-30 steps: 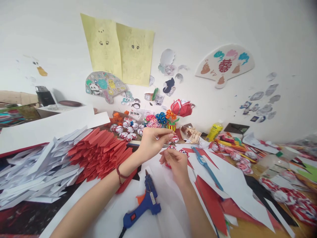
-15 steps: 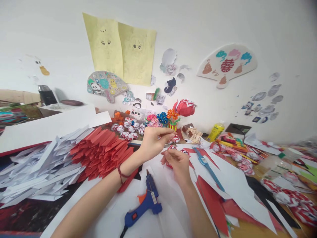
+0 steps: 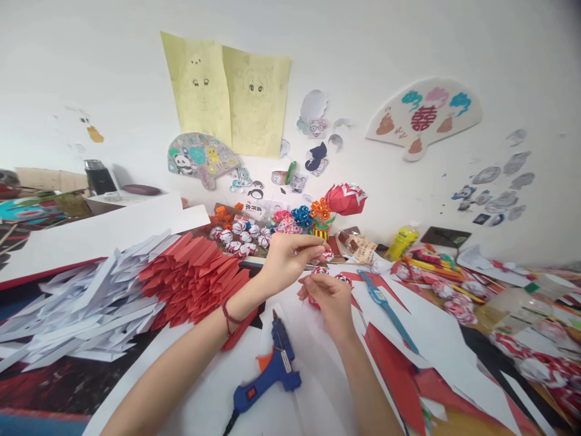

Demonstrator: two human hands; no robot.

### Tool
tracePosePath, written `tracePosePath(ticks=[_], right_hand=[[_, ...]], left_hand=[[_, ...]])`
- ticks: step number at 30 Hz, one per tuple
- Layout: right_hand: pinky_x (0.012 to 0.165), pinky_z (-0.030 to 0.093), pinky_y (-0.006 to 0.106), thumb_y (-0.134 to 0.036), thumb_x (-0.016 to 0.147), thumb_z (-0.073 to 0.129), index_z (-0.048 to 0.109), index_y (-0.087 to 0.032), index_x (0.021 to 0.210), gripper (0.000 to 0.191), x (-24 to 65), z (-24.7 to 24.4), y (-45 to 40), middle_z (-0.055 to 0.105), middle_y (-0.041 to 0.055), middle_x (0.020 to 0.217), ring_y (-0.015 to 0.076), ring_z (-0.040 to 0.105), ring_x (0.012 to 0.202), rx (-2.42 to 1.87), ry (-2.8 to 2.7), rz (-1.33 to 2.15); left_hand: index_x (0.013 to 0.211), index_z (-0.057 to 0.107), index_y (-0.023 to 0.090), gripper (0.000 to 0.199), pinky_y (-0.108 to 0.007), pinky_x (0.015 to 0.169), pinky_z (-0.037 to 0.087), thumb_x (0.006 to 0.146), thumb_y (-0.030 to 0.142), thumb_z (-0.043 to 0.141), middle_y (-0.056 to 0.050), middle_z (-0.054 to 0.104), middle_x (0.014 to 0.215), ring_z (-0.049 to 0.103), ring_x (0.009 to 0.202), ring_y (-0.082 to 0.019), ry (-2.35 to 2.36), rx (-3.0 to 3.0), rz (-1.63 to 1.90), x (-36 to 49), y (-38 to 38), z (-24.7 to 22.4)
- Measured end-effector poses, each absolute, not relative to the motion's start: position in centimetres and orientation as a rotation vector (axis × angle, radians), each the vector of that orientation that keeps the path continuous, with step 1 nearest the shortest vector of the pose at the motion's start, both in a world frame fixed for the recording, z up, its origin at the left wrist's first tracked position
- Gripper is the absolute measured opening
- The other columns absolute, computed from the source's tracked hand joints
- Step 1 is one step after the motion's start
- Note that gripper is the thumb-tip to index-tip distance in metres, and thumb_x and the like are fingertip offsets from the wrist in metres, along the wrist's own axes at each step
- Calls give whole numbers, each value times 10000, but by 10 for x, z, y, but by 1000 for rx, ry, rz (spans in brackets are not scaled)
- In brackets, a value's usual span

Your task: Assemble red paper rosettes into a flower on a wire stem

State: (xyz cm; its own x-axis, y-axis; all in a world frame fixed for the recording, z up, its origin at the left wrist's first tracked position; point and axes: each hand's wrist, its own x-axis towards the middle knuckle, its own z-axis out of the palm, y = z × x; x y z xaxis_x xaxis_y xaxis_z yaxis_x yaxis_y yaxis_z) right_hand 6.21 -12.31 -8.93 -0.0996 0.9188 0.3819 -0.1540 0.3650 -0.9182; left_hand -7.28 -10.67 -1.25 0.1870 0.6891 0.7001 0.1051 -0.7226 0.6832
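Note:
My left hand (image 3: 290,259) is raised over the white paper, with thumb and fingers pinched together. What they hold is too small to make out. Just below and to its right, my right hand (image 3: 330,300) is closed in a pinch too; its contents are mostly hidden, though a thin strand seems to show beneath the fingertips. A red-and-white paper ball (image 3: 313,302) is partly visible behind the right fingers; I cannot tell if they touch it. Another such ball (image 3: 327,255) shows by the left fingertips. A blue glue gun (image 3: 272,369) lies on the white paper between my forearms.
Folded white paper strips (image 3: 91,309) and red folded pieces (image 3: 195,275) are piled at the left. A blue watch (image 3: 385,309) and red paper (image 3: 394,375) lie at the right. Paper flowers (image 3: 320,212) stand near the wall; a plastic bottle (image 3: 517,309) lies farther right.
The whole view has shifted slightly, so things appear a little farther right. Both hands keep nearly the same pinched pose and place over the paper.

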Motion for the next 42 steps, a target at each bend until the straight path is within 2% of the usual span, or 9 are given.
tracePosePath(ticks=[14,21,26,34,42], right_hand=[[525,518,267,-404,776,753,756,-174,743,233,63,-87,-124,686,35,574,148,620,507,-770,-1366,1084],[512,517,263,-406,760,766,765,-170,744,237,62,-86,-124,693,41,576,147,620,494,-785,-1350,1084],[517,521,261,-400,761,770,764,-169,754,231,62,-85,-125,694,41,580,149,625,509,-757,-1338,1077],[537,526,243,-359,752,791,777,-189,772,171,63,-87,-124,708,30,610,133,635,520,-740,-1308,1064],[515,508,253,-354,748,801,766,-186,782,175,64,-91,-123,705,29,643,130,616,520,-710,-1302,1087]], left_hand=[[818,745,130,126,-220,624,569,864,165,633,-56,750,739,715,659,-165,699,2030,1557,-74,-109,-11],[810,744,137,121,-222,629,579,858,185,644,-49,742,734,712,656,-161,682,1965,1557,-73,-107,-12],[820,744,126,118,-221,627,591,833,217,669,-64,761,819,713,643,-157,660,1796,1546,-71,-106,-12],[827,740,123,169,-222,628,555,829,286,695,-47,719,694,676,642,-146,635,1708,1509,-72,-104,-12],[908,736,130,218,-226,634,532,871,332,660,-52,715,711,642,652,-130,618,1740,1470,-71,-105,-13]])
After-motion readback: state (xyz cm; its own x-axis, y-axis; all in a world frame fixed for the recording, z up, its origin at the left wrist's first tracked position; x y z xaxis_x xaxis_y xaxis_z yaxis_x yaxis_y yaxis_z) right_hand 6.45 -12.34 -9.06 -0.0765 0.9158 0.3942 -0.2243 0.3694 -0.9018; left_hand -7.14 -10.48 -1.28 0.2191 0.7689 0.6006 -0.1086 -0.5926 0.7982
